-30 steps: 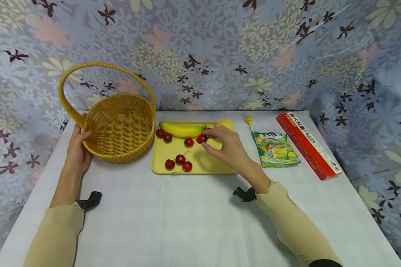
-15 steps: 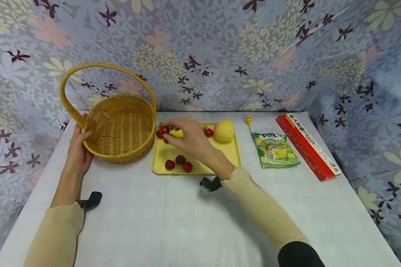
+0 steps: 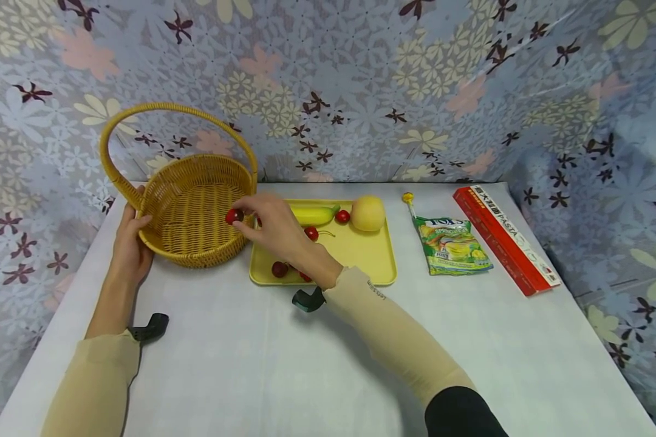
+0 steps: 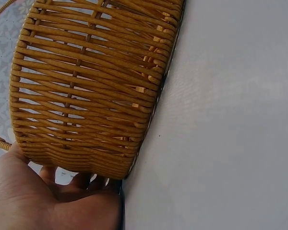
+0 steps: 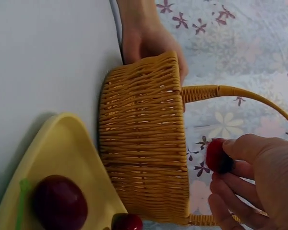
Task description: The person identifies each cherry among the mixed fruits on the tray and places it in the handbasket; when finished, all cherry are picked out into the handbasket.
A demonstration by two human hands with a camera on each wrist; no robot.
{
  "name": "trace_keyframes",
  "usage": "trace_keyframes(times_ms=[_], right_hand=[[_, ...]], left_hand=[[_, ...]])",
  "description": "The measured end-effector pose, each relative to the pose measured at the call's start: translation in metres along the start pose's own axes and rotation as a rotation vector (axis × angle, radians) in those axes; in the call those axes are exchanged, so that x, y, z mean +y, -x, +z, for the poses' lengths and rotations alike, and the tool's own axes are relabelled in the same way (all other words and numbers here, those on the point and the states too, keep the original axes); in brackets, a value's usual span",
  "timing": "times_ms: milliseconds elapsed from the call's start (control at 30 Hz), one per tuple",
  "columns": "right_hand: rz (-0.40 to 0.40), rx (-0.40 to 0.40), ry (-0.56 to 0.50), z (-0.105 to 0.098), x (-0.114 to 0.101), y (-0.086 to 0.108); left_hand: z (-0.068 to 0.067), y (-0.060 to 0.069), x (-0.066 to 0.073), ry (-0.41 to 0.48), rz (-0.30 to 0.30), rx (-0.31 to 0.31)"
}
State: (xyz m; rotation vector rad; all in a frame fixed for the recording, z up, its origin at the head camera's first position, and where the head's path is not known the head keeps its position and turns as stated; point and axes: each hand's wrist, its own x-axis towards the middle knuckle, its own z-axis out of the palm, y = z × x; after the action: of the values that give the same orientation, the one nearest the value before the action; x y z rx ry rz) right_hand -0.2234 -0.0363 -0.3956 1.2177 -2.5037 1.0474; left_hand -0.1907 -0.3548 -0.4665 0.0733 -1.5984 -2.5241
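My left hand (image 3: 133, 243) grips the left side of a yellow-brown wicker basket (image 3: 197, 260), thumb at the rim below the tall handle. In the left wrist view the fingers lie against the basket's woven side. Over the basket's right rim, my right hand (image 3: 279, 229) pinches a dark red cherry (image 5: 217, 156) between thumb and fingers. Below that forearm lies a yellow tray (image 3: 361, 258), which bears a banana (image 3: 314, 215), a round pale yellow fruit (image 3: 367, 213) and several cherries, one of them a stemmed cherry (image 3: 311, 233). Part of the tray's left side is hidden by the right hand.
Right of the tray lie a lollipop (image 3: 407, 198), a green and yellow sweets packet (image 3: 452, 246) and a long red pasta box (image 3: 505, 240) on the white table (image 3: 224, 364). Flower-patterned cloth (image 3: 361, 91) hangs behind the table.
My right hand has travelled left from the tray's middle to the basket's rim, carrying a pinched cherry. The left hand and the basket have stayed in place.
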Motion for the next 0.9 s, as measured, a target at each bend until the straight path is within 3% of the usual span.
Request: trace_keyframes(times_ms=[167, 567, 900], right_hand=[[0.053, 0.001, -0.017, -0.003, 0.008, 0.011], [0.155, 0.195, -0.06, -0.029, 0.049, 0.06], [0.24, 0.29, -0.08, -0.03, 0.076, 0.089]], left_hand=[[0.001, -0.001, -0.003, 0.011, 0.004, 0.003], [-0.002, -0.001, -0.001, 0.001, -0.006, -0.004], [-0.003, 0.001, 0.0, -0.016, -0.017, -0.003]])
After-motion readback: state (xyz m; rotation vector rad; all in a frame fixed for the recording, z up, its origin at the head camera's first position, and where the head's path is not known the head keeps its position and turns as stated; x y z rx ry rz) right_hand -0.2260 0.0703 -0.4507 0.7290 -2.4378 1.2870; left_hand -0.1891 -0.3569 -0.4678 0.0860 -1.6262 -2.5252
